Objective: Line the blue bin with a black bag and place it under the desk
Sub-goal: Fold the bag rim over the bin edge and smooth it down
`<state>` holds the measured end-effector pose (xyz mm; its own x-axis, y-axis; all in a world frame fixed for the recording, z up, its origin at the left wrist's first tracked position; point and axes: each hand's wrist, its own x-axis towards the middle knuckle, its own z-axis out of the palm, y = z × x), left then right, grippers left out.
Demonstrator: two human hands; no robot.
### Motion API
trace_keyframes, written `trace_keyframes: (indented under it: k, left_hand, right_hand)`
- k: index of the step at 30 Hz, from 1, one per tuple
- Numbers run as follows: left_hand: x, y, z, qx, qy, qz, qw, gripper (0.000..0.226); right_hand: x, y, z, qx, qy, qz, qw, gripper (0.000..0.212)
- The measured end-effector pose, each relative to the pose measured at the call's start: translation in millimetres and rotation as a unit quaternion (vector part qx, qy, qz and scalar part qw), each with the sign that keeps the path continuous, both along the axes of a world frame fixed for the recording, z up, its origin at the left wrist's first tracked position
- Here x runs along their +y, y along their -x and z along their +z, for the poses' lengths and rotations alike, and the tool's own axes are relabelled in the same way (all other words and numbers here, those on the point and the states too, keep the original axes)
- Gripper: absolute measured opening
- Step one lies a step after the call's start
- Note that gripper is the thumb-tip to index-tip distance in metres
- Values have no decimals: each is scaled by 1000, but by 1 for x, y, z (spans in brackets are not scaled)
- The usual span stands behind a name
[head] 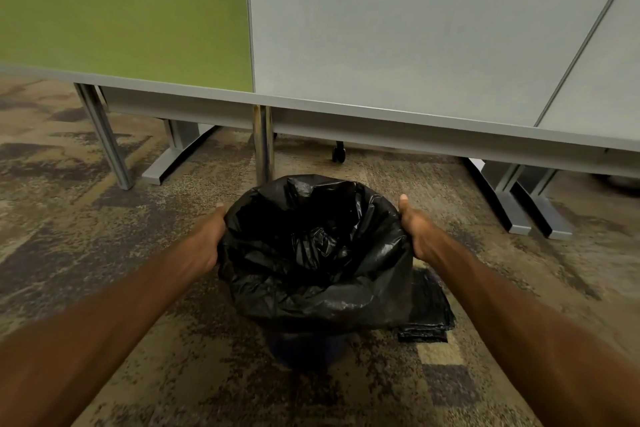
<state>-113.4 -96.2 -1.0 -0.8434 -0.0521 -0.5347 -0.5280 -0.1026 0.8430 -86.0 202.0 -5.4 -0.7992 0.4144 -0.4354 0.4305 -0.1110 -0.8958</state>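
Note:
A blue bin (304, 350) stands on the carpet in the lower middle, mostly covered by a black bag (311, 253) that lines its inside and folds down over its rim. Only the bin's dark lower wall shows beneath the bag. My left hand (207, 239) grips the bin's left rim through the bag. My right hand (414, 229) grips the right rim the same way. The grey desk (381, 111) spans the view just beyond the bin, its edge a short way ahead.
A chrome desk leg (263, 146) rises right behind the bin. Grey desk feet (173, 159) sit at left and others (530, 204) at right. A folded stack of black bags (429, 308) lies on the carpet by the bin's right side. A chair castor (338, 152) shows under the desk.

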Motion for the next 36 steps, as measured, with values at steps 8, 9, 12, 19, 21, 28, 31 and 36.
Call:
trace_keyframes:
  k: [8, 9, 12, 19, 21, 28, 31, 36]
  left_hand:
    - [-11, -31, 5, 43, 124, -36, 991, 57]
    - [-10, -36, 9, 30, 109, -55, 992, 47]
    - [-11, -42, 14, -41, 94, -127, 987, 45]
    - [-27, -39, 7, -104, -47, -106, 988, 34]
    - [-28, -37, 2, -102, -100, -80, 986, 35]
    - [-22, -45, -11, -62, -151, -31, 986, 37]
    - [-27, -52, -13, -43, -126, 0, 991, 45]
    - [-26, -82, -19, -59, -33, -14, 998, 63]
  right_hand:
    - [24, -12, -10, -19, -347, -11, 938, 48]
    - [16, -20, -2, -32, -327, 5, 944, 48]
    - [5, -35, 7, -83, -215, 81, 970, 38]
    - [15, -44, 3, -149, 44, 124, 980, 18]
    - [15, -47, 2, -116, 90, 119, 982, 18]
    - [9, -58, -14, 39, 207, 49, 976, 55]
    - [7, -67, -13, 57, 97, 28, 993, 57]
    - [0, -89, -1, 10, -81, -15, 997, 53]
